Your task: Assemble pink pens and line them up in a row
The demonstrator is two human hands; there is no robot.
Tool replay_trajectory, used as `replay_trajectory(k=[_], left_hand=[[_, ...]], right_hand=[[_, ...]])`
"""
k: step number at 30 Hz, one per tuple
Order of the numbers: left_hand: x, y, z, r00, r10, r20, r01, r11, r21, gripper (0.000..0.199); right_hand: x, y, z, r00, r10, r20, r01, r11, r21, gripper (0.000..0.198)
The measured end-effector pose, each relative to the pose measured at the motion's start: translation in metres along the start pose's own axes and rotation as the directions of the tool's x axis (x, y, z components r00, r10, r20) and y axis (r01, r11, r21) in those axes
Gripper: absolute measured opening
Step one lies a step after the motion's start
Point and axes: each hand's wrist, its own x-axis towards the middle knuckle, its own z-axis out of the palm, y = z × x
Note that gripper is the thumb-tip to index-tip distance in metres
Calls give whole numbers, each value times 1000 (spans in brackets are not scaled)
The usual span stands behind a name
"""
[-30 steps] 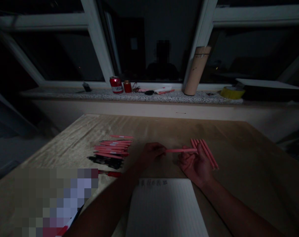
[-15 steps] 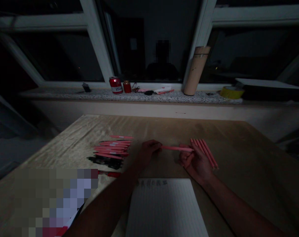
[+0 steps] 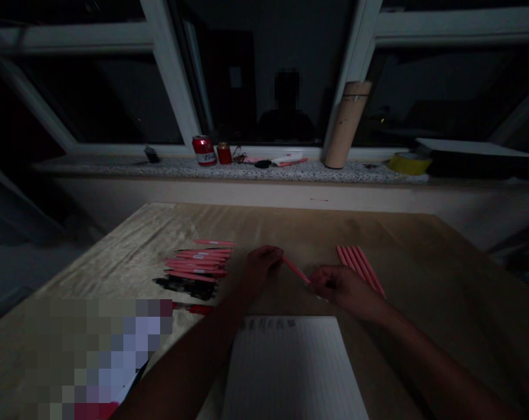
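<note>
Between my two hands a pink pen [image 3: 295,270] slants down to the right over the table. My left hand [image 3: 264,259] pinches its upper left end, and my right hand [image 3: 340,289] has its fingers closed on the lower right end. Just beyond my right hand lies a slanted row of several pink pens [image 3: 356,259]. Left of my left hand is a pile of pink pens [image 3: 198,262], with black pens [image 3: 189,286] and a red pen [image 3: 194,308] nearer to me. Below the hands lies a lined notebook [image 3: 290,367] with a line of writing at its top.
A granite windowsill [image 3: 177,166] runs behind the table [image 3: 264,224]. On it stand a red can [image 3: 203,151], a small red jar [image 3: 224,153], a tall tan cylinder [image 3: 348,125] and a yellow tape roll [image 3: 409,163]. A blurred-out patch covers the table's left front.
The pen between my hands has tilted from nearly level to sloping down rightward. My right hand has turned over and moved slightly lower, gripping the pen's right end.
</note>
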Motion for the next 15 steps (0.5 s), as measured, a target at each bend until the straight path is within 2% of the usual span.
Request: replay_trajectory(k=[4, 7, 12, 15], left_hand=[[-2, 3, 3, 999, -24, 26, 21, 995, 96, 31], [-4, 7, 5, 997, -24, 73, 16, 994, 110, 31], [-4, 9, 6, 996, -34, 78, 28, 997, 79, 29], [-3, 9, 6, 995, -37, 88, 31, 997, 72, 30]], right_hand=[[-4, -4, 2, 1000, -7, -17, 4, 985, -170, 20], [-4, -4, -6, 999, -10, -33, 3, 977, -214, 19], [-3, -1, -37, 994, 53, -94, -70, 978, -196, 15], [-4, 2, -60, 982, 173, -79, -187, 957, -222, 22]])
